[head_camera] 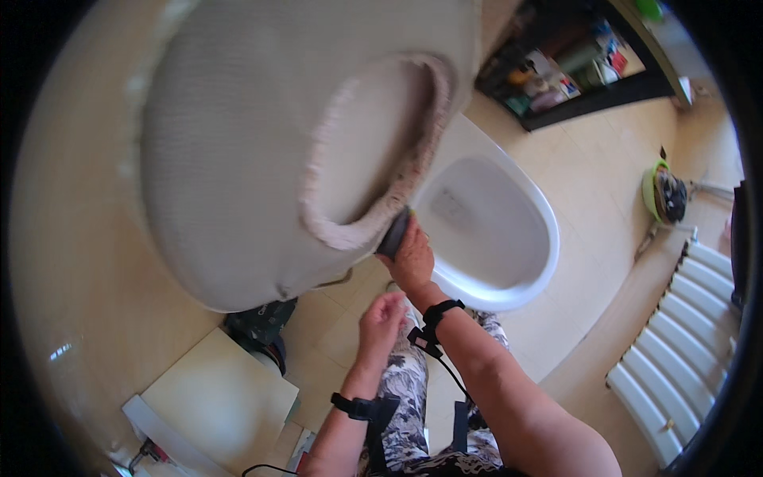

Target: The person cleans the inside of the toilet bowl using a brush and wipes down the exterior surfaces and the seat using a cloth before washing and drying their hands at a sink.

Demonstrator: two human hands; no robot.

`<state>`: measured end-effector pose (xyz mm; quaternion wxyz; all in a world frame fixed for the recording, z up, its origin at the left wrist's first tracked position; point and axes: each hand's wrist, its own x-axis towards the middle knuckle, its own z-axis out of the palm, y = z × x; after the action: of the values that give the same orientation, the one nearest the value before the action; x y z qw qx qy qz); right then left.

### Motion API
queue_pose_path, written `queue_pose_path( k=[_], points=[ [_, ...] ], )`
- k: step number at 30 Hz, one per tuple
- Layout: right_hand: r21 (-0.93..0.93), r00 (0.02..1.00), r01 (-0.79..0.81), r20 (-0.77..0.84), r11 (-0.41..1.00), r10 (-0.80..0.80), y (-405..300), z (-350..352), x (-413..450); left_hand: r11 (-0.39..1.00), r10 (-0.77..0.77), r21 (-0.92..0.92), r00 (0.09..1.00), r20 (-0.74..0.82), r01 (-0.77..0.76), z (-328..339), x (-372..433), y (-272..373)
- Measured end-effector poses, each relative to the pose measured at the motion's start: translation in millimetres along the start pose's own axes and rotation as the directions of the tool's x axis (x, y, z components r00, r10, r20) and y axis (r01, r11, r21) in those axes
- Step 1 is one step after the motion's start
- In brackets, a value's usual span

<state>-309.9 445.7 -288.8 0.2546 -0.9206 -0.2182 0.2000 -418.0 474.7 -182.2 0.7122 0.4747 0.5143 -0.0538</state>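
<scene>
A white ceramic toilet bowl (489,226) stands open before me. To its left are the raised lid and seat under a grey fabric cover (226,167), with a pale pink fluffy ring (334,232) around the seat. My right hand (412,253) grips a dark grey pad or sponge (394,234) against the lower edge of the fluffy ring. Lower down, my left hand (382,316) hangs beside my leg with fingers loosely curled and nothing seen in it. Both wrists wear black straps.
A white ribbed radiator (667,352) is on the right, below a green basin (651,191) holding dark items. At upper right is a dark shelf unit (596,104) with assorted goods. A pale cabinet top (220,393) and a dark bag (262,319) sit at lower left.
</scene>
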Motion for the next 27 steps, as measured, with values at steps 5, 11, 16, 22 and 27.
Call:
queue_pose_path(
  k=[5, 11, 16, 22, 27],
  points=[
    [-0.188, 0.964, 0.266, 0.038, 0.945, -0.264, 70, -14, -50, 0.995, -0.049, 0.090, 0.995, 0.087, 0.041, 23, 6, 13],
    [-0.362, 0.880, 0.474, 0.164, 0.803, -0.445, 186, -88, -108, 0.985, -0.041, 0.172, 0.974, 0.222, 0.002, 81, 15, -18],
    [-0.334, 0.871, 0.489, 0.142, 0.806, -0.470, 252, -172, -103, 0.923, -0.083, 0.383, 0.957, 0.277, -0.031, 106, 20, -59],
    [0.896, 0.646, -0.431, 0.223, 0.108, 0.730, 251, -113, -200, 0.557, 0.325, 0.659, 0.863, 0.387, -0.506, 161, 30, -83],
    [0.629, 0.719, 0.087, 0.497, -0.772, 0.486, 183, -61, -155, 0.253, 0.481, 0.549, 0.596, 0.643, -0.797, 228, 49, -105]
  ],
)
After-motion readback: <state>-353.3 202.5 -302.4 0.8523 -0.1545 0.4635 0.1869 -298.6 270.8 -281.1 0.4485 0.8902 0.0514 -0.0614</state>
